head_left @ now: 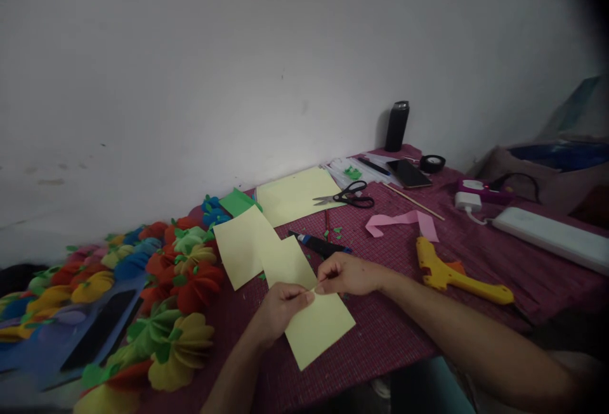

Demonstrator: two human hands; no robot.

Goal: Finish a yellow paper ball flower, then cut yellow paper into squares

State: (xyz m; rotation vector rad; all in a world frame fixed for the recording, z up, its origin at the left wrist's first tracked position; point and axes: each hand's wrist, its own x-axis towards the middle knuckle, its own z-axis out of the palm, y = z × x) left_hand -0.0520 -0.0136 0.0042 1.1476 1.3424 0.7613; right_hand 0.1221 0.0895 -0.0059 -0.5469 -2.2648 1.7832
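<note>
Pinching paper in left hand and right hand near the table's front edge, we could tear it tugging.

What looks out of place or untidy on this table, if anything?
Loose green scraps lie scattered between the scissors and the right hand, like offcuts. The pink strip lies bent rather than flat. Nothing looks spilled.
</note>
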